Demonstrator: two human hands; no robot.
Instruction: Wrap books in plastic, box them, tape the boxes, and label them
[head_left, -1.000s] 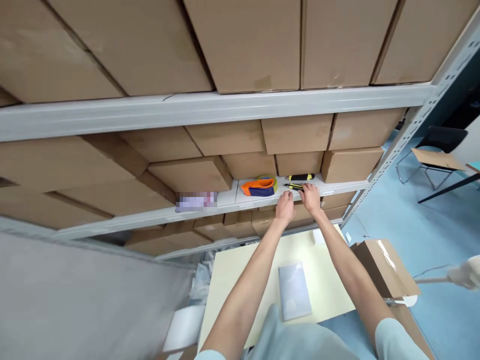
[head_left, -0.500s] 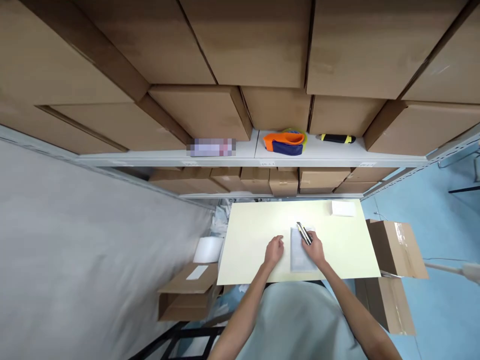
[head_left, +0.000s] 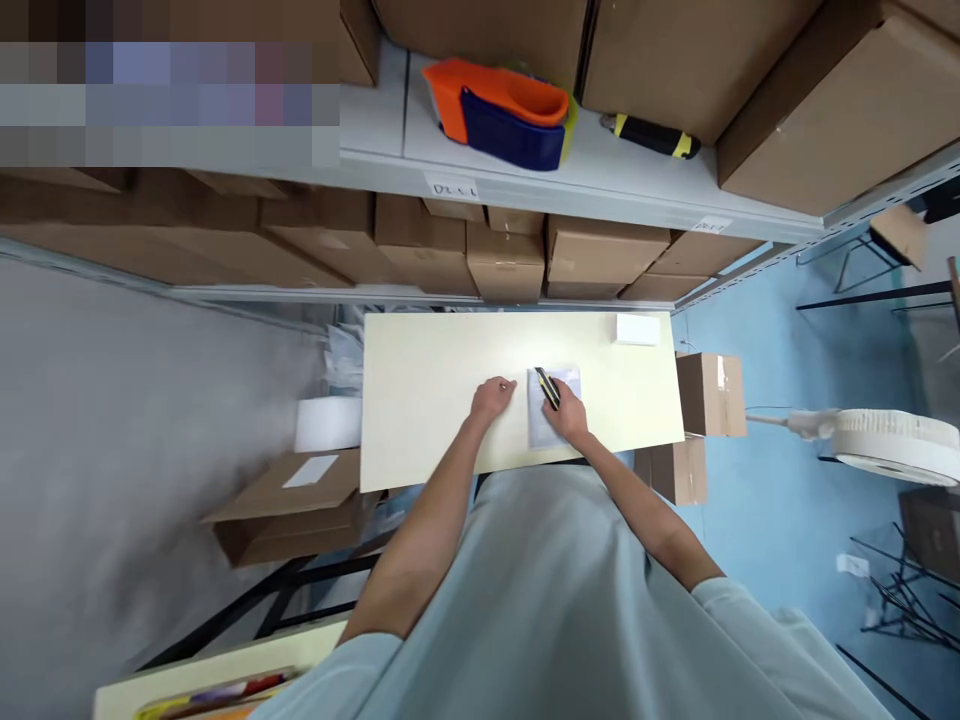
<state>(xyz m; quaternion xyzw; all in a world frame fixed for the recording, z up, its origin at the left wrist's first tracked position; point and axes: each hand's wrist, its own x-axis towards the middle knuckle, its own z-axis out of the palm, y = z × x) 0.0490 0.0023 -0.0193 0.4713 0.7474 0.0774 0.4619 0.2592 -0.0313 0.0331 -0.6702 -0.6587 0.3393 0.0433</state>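
Note:
A black and yellow utility knife (head_left: 547,386) is in my right hand (head_left: 568,413), its metal end pointing away from me and slightly left. Beneath that hand lies a flat pale grey-blue packet (head_left: 541,430), partly covered by the hand. My left hand (head_left: 493,399) rests on the cream tabletop (head_left: 420,400) just left of the packet, apart from it. Its fingers are curled in with the thumb near the index finger; whether anything small is between them is hidden.
A white box-like block (head_left: 637,329) sits at the table's far right. Above the far edge, a shelf (head_left: 645,175) bears cartons, an orange and blue tape dispenser (head_left: 510,115) and another utility knife (head_left: 656,137). An open carton (head_left: 300,500) stands left, a white fan (head_left: 896,445) right.
The camera view has shifted, so the shelf looks larger and higher and the table sits further up and left. Both hands keep nearly the same place beside and over the packet.

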